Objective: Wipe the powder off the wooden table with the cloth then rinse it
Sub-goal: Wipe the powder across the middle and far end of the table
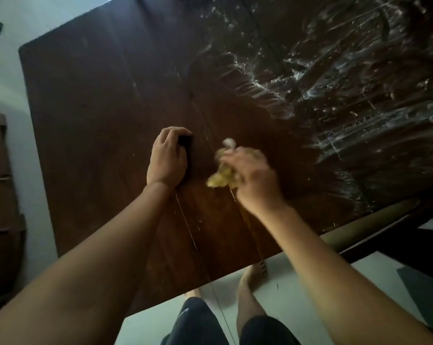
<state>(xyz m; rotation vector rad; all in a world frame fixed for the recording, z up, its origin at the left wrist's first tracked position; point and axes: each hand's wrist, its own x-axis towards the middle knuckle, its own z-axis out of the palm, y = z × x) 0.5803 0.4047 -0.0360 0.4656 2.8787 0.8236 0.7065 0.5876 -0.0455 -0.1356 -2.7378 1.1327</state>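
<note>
A dark wooden table (pixel 106 100) fills most of the view. White powder (pixel 355 100) lies in smeared streaks over its right and far part, while the left part is bare. My right hand (pixel 255 178) is blurred and shut on a crumpled yellow cloth (pixel 221 176), pressing it on the table near the middle. My left hand (pixel 167 160) rests on the table just left of it, fingers curled over a small black object (pixel 185 143).
The table's near edge (pixel 235 271) runs diagonally above my bare feet (pixel 252 277) on a pale floor. A long tan tube (pixel 370 222) lies along the table's right edge. Brown furniture (pixel 1 195) stands at the far left.
</note>
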